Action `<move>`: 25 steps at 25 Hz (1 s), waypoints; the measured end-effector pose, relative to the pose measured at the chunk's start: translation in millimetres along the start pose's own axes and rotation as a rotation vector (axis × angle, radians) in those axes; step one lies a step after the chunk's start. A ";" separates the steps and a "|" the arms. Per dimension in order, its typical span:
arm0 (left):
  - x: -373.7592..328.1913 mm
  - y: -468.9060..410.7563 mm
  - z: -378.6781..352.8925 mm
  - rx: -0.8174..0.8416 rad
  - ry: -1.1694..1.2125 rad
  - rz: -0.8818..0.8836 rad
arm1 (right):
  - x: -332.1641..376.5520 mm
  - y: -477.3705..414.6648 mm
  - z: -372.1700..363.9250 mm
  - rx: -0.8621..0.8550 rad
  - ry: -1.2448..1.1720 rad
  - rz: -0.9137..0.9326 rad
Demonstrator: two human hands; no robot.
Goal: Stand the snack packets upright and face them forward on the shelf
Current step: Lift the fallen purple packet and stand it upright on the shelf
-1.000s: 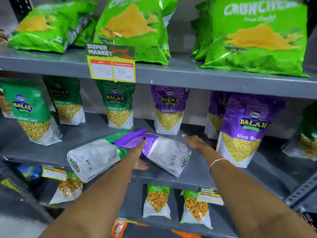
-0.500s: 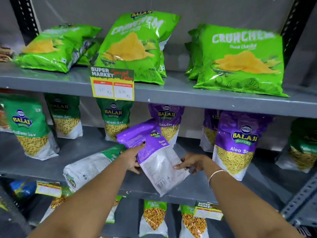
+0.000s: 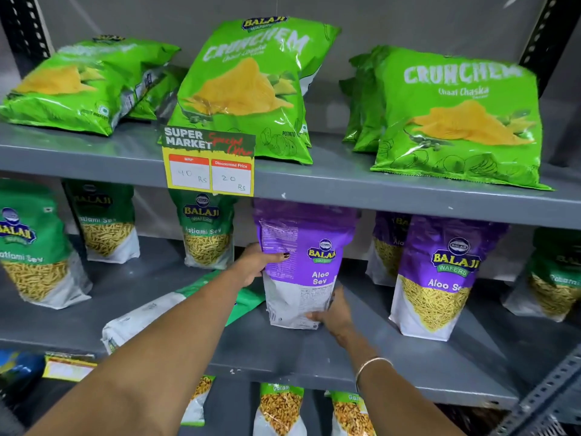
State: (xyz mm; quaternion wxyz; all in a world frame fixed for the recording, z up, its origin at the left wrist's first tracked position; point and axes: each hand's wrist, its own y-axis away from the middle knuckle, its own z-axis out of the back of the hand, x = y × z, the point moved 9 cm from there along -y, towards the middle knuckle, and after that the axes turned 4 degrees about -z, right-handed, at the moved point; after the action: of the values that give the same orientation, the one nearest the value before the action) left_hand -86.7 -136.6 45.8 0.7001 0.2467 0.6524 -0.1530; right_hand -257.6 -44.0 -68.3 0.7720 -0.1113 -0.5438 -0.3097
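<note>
A purple Aloo Sev packet (image 3: 306,262) stands upright at the middle of the grey middle shelf (image 3: 361,357), its printed back and side turned towards me. My left hand (image 3: 256,262) grips its upper left edge. My right hand (image 3: 334,313) holds its lower right corner near the base. A green Ratlami Sev packet (image 3: 151,313) lies flat on the same shelf, just left of the purple one and partly under my left forearm.
Upright green sev packets (image 3: 207,234) stand at the left and purple ones (image 3: 440,275) at the right. Green Crunchem chip bags (image 3: 248,89) lean on the top shelf behind a price tag (image 3: 209,163). More packets stand on the shelf below.
Both hands lifted the purple packet from lying tilted on the shelf and stood it upright. The view has tilted upward. The green packet stays lying flat.
</note>
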 end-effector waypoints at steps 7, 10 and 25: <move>33.6 -1.3 0.3 0.142 -0.136 0.129 | 12.3 4.9 7.6 -0.019 0.220 -0.023; 46.4 2.6 8.0 0.184 -0.254 0.196 | 24.6 16.4 21.4 -0.165 0.294 -0.045; 59.8 -5.0 -23.5 0.161 -0.131 0.080 | 38.0 30.8 -13.7 0.156 0.004 0.017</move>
State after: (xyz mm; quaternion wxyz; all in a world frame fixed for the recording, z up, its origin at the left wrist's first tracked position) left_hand -103.0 -121.5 -14.7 0.7248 0.3175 0.5804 -0.1926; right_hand -220.4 -40.4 -33.9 0.7820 -0.0548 -0.5639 -0.2598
